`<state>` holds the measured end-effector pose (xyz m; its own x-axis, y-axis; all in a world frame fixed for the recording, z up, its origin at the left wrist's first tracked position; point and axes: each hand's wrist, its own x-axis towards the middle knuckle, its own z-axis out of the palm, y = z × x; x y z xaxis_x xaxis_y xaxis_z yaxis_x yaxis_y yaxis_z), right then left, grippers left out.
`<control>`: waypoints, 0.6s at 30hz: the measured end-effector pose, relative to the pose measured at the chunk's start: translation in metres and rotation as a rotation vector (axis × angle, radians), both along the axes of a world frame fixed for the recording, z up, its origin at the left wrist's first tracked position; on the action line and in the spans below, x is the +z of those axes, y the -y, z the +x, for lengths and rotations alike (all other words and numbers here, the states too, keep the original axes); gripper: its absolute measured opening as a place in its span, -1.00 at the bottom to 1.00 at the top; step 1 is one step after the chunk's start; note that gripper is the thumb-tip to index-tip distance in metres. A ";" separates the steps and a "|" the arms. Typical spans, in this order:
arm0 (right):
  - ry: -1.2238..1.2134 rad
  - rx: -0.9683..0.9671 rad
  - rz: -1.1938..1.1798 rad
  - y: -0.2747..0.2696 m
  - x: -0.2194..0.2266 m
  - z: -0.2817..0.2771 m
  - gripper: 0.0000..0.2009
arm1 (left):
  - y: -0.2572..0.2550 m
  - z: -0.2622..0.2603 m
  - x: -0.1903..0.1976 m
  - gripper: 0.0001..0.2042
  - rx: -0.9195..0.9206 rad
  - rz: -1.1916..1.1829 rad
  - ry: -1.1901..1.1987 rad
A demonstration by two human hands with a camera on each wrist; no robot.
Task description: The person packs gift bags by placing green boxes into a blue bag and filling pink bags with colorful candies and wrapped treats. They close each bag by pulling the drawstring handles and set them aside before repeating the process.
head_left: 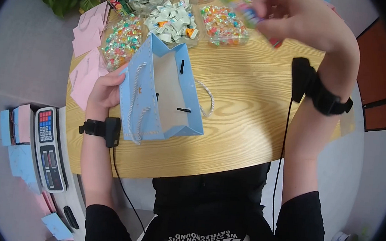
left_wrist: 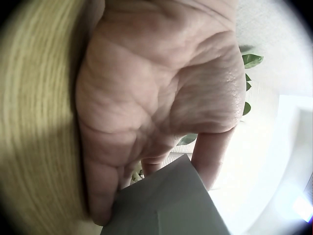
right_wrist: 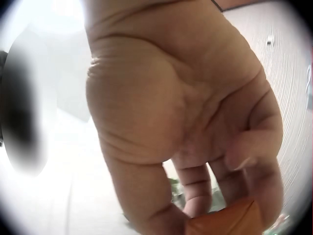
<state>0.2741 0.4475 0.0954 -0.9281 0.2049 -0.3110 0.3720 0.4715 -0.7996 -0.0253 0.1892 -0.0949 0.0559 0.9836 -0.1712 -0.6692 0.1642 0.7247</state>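
A light-blue paper bag with white rope handles stands open at the top, pale inside. My left hand holds its left side, thumb on the outer face; in the left wrist view a grey-looking corner of the bag lies between thumb and fingers of that hand. Up and right of the bag, my right hand is raised over the far side of the table, pinching a blurred multicoloured item. In the right wrist view, an orange surface shows at the fingertips of this hand.
Trays of wrapped candies and white packets line the far side of the wooden table. Pink bags lie flat at its left edge. A scale and folded blue bags are farther left.
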 end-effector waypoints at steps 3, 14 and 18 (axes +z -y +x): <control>-0.311 0.183 0.418 0.049 -0.044 -0.021 -0.90 | -0.001 -0.001 -0.004 -0.30 0.011 0.032 -0.007; -0.813 0.468 0.084 0.097 -0.156 -0.103 -0.65 | 0.001 -0.001 -0.008 -0.20 0.054 0.025 -0.211; -0.949 0.570 -0.033 0.107 -0.163 -0.108 -0.63 | 0.002 0.000 -0.007 -0.19 0.034 0.006 -0.190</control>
<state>0.1662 0.3404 -0.0675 -0.7479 -0.3234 0.5796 -0.6637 0.3521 -0.6599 -0.0252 0.1877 -0.1020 -0.0099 0.9855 -0.1694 -0.5253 0.1390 0.8395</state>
